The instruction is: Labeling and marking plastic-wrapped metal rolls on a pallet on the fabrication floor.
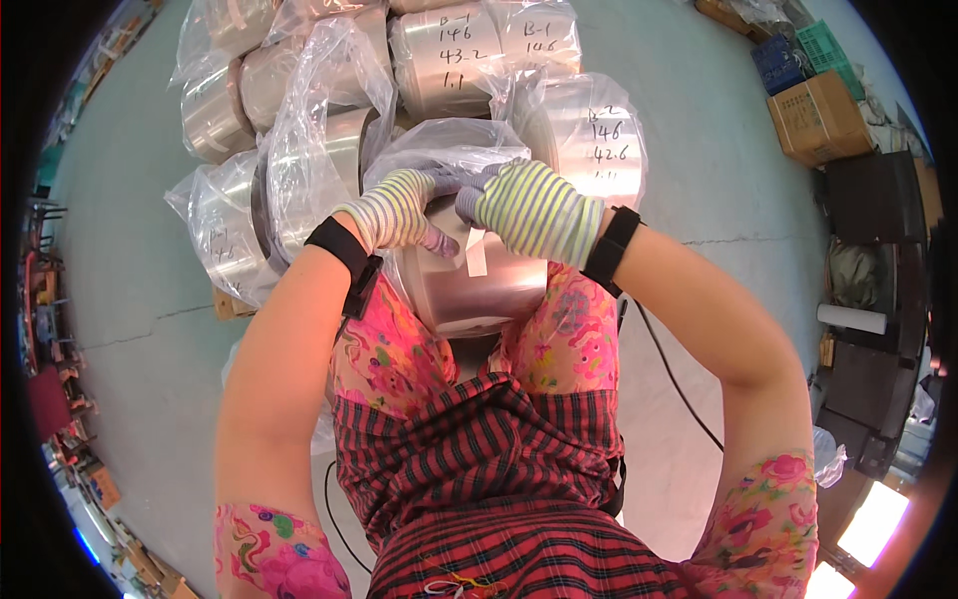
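A shiny metal foil roll [499, 295] stands between my knees, with a white paper strip [477, 253] on its side. A clear plastic bag [439, 143] bunches up at its far end. My left hand [399, 205], in a green-and-white striped glove with grey fingertips, has its fingers bent at the bag and its thumb lying down against the roll. Close beside it, my right hand [534, 212], gloved alike, curls its fingers inward at the bag's edge. Fingertips of both hands nearly meet over the roll; the bit of film between them is partly hidden.
Several bagged foil rolls [589, 150] with handwriting stand ahead and to the left, close to my hands. A cardboard box [820, 118] and a green crate [828, 58] are at the far right, near dark cabinets [876, 215]. A black cable [679, 374] hangs at my right side.
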`<state>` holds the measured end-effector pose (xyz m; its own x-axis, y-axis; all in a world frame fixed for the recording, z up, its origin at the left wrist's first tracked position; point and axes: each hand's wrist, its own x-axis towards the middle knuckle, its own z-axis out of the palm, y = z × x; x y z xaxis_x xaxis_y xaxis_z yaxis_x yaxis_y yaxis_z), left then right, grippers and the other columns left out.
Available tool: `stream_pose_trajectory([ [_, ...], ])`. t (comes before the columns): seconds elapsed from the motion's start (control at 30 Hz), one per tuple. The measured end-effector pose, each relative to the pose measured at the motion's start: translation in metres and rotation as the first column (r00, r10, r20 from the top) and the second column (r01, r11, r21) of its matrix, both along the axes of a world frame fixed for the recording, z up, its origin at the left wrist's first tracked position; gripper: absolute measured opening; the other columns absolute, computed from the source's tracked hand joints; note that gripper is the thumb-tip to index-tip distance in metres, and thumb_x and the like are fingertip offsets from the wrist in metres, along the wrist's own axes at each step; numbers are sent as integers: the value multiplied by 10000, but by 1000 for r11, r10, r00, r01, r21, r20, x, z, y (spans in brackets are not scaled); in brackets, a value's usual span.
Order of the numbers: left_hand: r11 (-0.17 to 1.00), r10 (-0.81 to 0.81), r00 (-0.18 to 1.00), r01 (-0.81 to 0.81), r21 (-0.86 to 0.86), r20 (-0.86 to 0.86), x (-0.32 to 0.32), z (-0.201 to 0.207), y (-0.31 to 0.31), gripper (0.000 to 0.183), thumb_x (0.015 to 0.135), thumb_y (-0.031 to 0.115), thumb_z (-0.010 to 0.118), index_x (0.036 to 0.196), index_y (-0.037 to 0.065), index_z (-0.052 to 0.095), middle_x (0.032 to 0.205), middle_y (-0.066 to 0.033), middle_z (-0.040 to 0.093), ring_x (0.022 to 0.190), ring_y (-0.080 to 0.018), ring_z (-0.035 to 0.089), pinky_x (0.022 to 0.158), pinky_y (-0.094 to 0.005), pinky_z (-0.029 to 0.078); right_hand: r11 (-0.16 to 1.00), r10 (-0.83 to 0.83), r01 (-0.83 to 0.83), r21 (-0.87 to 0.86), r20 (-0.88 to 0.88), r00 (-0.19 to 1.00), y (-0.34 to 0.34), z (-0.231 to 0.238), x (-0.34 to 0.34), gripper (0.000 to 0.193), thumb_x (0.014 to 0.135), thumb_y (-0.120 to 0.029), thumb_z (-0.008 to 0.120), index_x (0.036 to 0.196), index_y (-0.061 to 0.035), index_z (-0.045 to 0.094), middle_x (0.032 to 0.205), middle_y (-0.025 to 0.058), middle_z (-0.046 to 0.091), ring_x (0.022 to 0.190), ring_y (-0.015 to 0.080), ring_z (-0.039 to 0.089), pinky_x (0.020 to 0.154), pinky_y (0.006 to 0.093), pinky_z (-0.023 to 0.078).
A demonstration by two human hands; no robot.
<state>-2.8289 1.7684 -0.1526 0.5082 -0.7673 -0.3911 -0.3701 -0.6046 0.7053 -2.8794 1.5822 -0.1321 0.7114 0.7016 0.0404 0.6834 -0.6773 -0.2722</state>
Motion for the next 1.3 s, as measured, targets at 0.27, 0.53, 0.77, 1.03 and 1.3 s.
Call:
stream_pose_trajectory([
  [0.27, 998, -56, 989, 59, -20, 135, 3, -3, -4, 870, 529, 307, 839, 1263, 28, 465, 1255, -153, 513, 1173, -284, 471, 987, -316, 361, 995, 74, -85, 49, 203, 976, -16, 24, -46, 134, 753, -142, 509, 816, -43, 575, 769, 121, 600, 740, 276, 614, 645, 399, 489],
  [0.53, 989, -67, 978, 91, -118, 195, -6, -19, 11, 736, 596, 293, 793, 1244, 85, 514, 1297, -135, 478, 1243, -304, 387, 1038, -347, 295, 522, -557, 567, 638, -248, 792, -42, 51, -68, 64, 788, -16, 591, 822, -27, 538, 703, 101, 565, 622, 209, 551, 614, 270, 447],
  [0.77, 988, 12, 993, 6, -151, 120, -15, -15, -4, 574, 664, 238, 742, 1176, 79, 539, 1197, -125, 545, 1066, -303, 523, 929, -351, 410, 176, -355, 824, 539, -746, 564, 27, 19, -39, 418, 646, -276, 759, 863, 21, 561, 711, 119, 592, 640, 212, 567, 626, 324, 464],
  [1.03, 898, -390, 445, 377, 226, 806, 15, -110, 104, 433, 840, 233, 534, 1235, 70, 468, 1237, -92, 516, 1141, -210, 487, 979, -321, 373, 623, -536, 750, 222, -577, 616, 47, 25, -46, 676, 812, -375, 550, 1196, 151, 369, 896, 247, 622, 820, 350, 633, 704, 425, 498],
  [1.3, 884, 262, 843, -405, -234, -469, -56, 3, -36, 486, 880, 290, 519, 1260, -4, 445, 1202, -167, 527, 1137, -255, 485, 983, -366, 349, 384, -482, 839, 386, -691, 539, -26, 26, -100, 943, 628, -314, 747, 1294, 113, 233, 845, 244, 619, 867, 378, 606, 790, 405, 467],
])
